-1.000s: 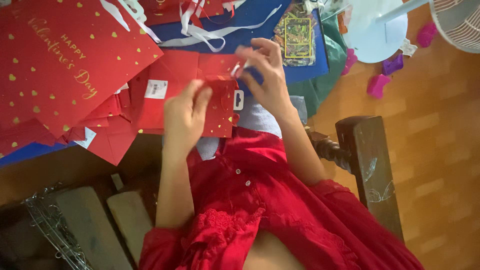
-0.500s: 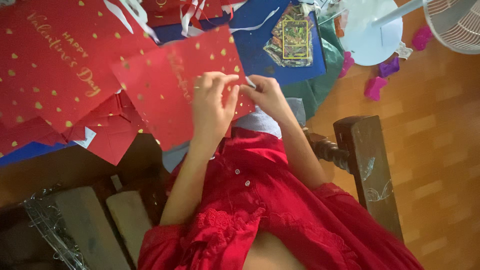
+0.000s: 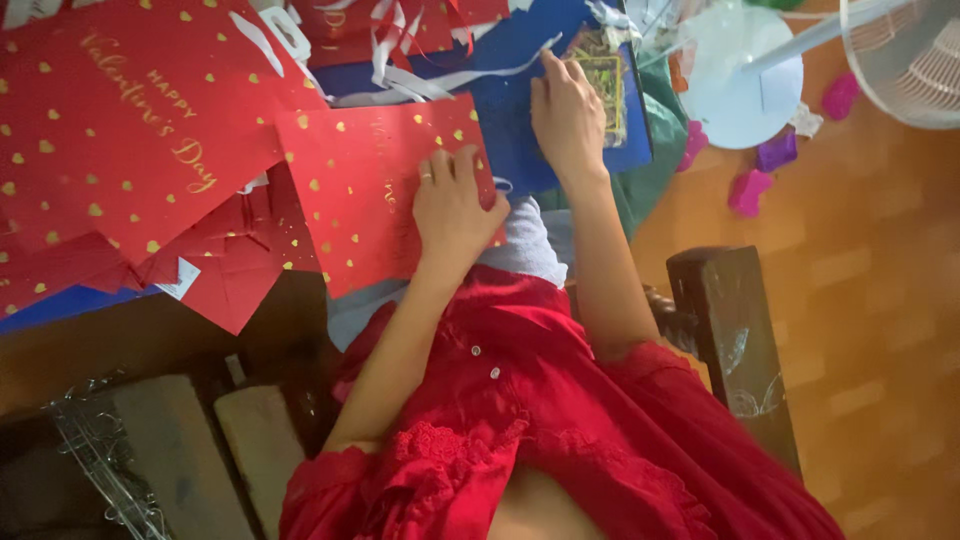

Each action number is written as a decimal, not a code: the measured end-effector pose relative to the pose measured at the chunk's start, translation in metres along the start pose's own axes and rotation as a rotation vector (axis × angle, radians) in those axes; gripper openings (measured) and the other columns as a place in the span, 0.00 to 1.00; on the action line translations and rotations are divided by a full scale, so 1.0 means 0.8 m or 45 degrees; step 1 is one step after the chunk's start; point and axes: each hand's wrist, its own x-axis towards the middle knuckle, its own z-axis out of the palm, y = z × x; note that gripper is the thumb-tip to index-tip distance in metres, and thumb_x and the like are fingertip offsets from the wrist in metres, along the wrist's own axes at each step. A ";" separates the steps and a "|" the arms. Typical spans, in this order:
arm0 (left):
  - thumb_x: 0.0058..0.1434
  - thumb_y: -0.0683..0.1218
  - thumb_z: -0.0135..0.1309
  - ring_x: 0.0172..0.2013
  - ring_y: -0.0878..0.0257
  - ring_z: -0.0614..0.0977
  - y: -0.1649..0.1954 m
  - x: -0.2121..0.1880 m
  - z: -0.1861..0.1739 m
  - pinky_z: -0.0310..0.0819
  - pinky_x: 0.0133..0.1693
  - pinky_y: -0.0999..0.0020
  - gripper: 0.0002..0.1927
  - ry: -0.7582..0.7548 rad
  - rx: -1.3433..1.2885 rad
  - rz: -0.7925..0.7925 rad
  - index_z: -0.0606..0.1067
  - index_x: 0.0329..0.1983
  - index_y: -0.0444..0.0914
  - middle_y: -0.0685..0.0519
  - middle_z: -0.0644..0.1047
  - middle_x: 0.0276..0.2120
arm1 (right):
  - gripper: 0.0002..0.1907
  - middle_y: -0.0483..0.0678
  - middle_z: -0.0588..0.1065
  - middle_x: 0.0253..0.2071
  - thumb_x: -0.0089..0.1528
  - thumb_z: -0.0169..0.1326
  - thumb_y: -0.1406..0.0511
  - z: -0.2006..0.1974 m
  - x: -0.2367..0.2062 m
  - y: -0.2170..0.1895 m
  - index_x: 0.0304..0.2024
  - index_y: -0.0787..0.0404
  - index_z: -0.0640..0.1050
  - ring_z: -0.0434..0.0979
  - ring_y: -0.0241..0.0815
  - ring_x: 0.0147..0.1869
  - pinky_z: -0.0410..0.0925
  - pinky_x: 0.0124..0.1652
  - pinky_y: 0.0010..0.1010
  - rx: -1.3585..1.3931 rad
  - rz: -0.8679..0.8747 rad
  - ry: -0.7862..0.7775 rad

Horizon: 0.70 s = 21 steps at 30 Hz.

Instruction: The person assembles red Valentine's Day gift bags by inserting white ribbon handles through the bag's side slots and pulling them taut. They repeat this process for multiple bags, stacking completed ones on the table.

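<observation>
A red paper bag with gold hearts (image 3: pixel 370 190) lies flat on the pile in front of me. My left hand (image 3: pixel 450 205), a ring on one finger, rests palm down on its right part. My right hand (image 3: pixel 565 115) reaches farther out and lies on a blue sheet (image 3: pixel 510 130). Its fingertips touch the left edge of a small green and yellow picture pack (image 3: pixel 608 75). Neither hand grips anything. My red dress (image 3: pixel 540 430) fills the lower middle of the view.
A larger red bag with gold writing (image 3: pixel 130 130) covers the left, with white ribbon strips (image 3: pixel 400 75) beyond. At right are a fan's round pale base (image 3: pixel 740 85) and grille (image 3: pixel 910 60), pink and purple toys (image 3: pixel 750 190) on the wooden floor, and a dark wooden chair post (image 3: pixel 730 330).
Both hands held the red bag up before. It now lies flat under my left hand, and my right hand has let go and moved out to the picture pack.
</observation>
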 end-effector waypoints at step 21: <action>0.64 0.46 0.58 0.35 0.53 0.85 -0.045 -0.018 -0.029 0.78 0.38 0.59 0.10 0.079 -0.747 -0.153 0.75 0.40 0.33 0.45 0.81 0.33 | 0.26 0.53 0.72 0.41 0.58 0.67 0.52 0.049 0.075 -0.082 0.46 0.65 0.77 0.78 0.58 0.45 0.70 0.38 0.43 0.009 -0.066 0.245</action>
